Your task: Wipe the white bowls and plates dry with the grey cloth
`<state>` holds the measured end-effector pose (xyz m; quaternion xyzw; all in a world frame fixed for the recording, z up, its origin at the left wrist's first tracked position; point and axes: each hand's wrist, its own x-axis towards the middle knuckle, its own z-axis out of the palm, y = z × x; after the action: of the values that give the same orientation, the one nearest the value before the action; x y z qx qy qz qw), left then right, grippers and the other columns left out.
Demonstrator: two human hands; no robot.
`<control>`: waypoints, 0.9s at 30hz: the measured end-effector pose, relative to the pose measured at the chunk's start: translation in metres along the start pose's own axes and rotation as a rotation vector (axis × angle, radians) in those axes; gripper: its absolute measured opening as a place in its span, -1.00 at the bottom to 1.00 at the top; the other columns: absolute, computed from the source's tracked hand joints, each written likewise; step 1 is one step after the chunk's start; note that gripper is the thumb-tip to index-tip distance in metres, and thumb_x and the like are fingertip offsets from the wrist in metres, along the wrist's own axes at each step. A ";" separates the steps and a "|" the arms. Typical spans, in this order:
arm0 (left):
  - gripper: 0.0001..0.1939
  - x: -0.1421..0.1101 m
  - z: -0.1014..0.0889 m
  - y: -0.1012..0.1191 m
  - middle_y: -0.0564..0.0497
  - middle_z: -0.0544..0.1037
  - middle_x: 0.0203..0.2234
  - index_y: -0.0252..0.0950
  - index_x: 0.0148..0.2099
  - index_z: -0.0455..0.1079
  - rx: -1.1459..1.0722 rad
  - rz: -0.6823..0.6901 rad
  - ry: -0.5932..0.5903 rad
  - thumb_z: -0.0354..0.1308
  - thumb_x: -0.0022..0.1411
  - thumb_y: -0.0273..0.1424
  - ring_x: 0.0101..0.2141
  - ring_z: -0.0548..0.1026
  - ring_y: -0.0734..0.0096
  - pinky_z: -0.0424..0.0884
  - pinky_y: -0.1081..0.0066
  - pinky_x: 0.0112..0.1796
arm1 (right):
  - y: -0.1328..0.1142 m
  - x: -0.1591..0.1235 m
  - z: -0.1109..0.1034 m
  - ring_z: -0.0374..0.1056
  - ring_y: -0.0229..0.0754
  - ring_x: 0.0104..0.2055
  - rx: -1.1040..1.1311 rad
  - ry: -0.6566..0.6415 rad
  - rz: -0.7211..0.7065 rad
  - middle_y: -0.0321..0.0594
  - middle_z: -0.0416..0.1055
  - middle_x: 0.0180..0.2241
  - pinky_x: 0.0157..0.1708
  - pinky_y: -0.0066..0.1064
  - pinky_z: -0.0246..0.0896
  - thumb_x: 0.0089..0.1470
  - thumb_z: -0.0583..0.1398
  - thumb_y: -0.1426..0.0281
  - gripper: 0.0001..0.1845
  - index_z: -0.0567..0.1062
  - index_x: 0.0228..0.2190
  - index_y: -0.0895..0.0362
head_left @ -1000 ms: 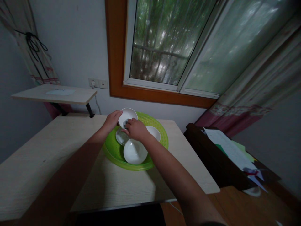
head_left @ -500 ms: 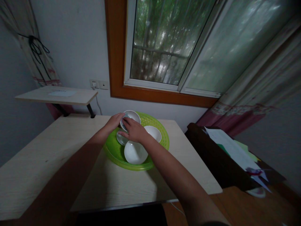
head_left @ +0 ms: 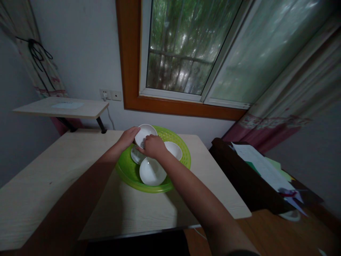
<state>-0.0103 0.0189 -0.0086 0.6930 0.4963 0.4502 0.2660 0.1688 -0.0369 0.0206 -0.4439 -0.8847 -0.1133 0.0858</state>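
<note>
My left hand grips the left rim of a white bowl, which is tilted toward me over the far left of a green plastic basket. My right hand is closed at the near inside of that bowl, bunched round a greyish cloth that shows only in part. Below the held bowl another bowl lies in the basket, partly covered by my right hand. A larger white bowl rests at the near side, and one more white bowl sits to the right behind my right wrist.
The basket stands on a pale wooden table. A raised shelf with a paper on it is at the back left. The wall and window rise behind. Right of the table is a dark brown piece of furniture with papers.
My right hand has moved down toward the near side of the held bowl, its fingers curling in with the cloth. My left hand keeps its hold on the rim. The view has shifted slightly.
</note>
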 end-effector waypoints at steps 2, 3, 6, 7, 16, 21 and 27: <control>-0.57 -0.001 0.000 0.001 -0.05 0.56 -0.26 -0.25 -0.27 0.39 0.008 -0.001 0.006 -0.10 0.28 -0.02 -0.20 0.47 0.26 0.38 0.28 -0.03 | 0.003 0.000 0.003 0.43 0.03 -0.12 0.056 -0.003 -0.051 0.05 0.53 -0.19 -0.12 -0.22 0.30 0.25 0.09 0.00 -0.44 0.59 -0.18 0.24; -0.57 -0.002 0.000 0.001 -0.04 0.55 -0.27 -0.24 -0.28 0.38 0.015 0.002 0.009 -0.11 0.29 -0.02 -0.20 0.46 0.26 0.38 0.29 -0.04 | 0.005 0.001 0.005 0.43 0.01 -0.11 0.097 -0.001 -0.079 0.03 0.53 -0.18 -0.12 -0.24 0.29 0.25 0.11 0.04 -0.50 0.58 -0.17 0.22; -0.57 -0.003 0.000 0.002 -0.04 0.54 -0.26 -0.24 -0.27 0.38 0.045 0.023 0.012 -0.13 0.30 -0.03 -0.18 0.46 0.26 0.36 0.30 -0.02 | 0.010 0.002 0.011 0.42 -0.08 -0.07 0.291 0.020 -0.163 -0.06 0.52 -0.12 -0.05 -0.32 0.25 0.23 0.19 0.22 -0.66 0.54 -0.10 0.19; -0.57 -0.003 0.000 0.002 -0.05 0.55 -0.25 -0.24 -0.26 0.39 0.060 0.027 0.017 -0.13 0.31 -0.04 -0.17 0.46 0.26 0.35 0.29 -0.01 | 0.012 0.003 0.012 0.41 -0.11 -0.05 0.372 0.040 -0.180 -0.08 0.52 -0.10 -0.02 -0.34 0.23 0.22 0.21 0.27 -0.67 0.52 -0.06 0.19; -0.55 -0.005 -0.003 0.011 -0.09 0.56 -0.11 -0.26 -0.05 0.43 0.161 0.074 0.100 -0.13 0.35 -0.07 -0.08 0.47 0.25 0.32 0.27 0.04 | 0.016 0.004 0.010 0.40 -0.21 0.01 0.732 0.075 -0.141 -0.11 0.52 -0.02 0.05 -0.39 0.19 0.42 -0.14 0.16 -0.46 0.52 -0.05 0.18; -0.53 -0.005 -0.002 0.011 -0.11 0.56 -0.07 -0.27 0.00 0.43 0.188 0.054 0.134 -0.11 0.34 -0.07 -0.05 0.47 0.23 0.33 0.28 0.04 | 0.018 0.000 0.003 0.46 -0.14 -0.09 0.314 -0.018 -0.036 -0.03 0.57 -0.13 -0.07 -0.35 0.22 0.42 -0.20 0.12 -0.35 0.58 -0.17 0.18; -0.52 -0.003 0.000 0.007 -0.10 0.57 -0.09 -0.27 0.00 0.44 0.158 0.051 0.089 -0.10 0.34 -0.06 -0.12 0.49 0.25 0.36 0.31 -0.04 | 0.021 0.000 0.005 0.36 -0.03 0.05 0.021 0.089 -0.016 0.05 0.55 -0.12 0.14 -0.23 0.13 0.37 -0.03 0.19 -0.47 0.62 -0.18 0.25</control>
<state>-0.0078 0.0140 -0.0040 0.7037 0.5236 0.4466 0.1768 0.1850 -0.0231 0.0184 -0.4304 -0.8847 -0.1242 0.1288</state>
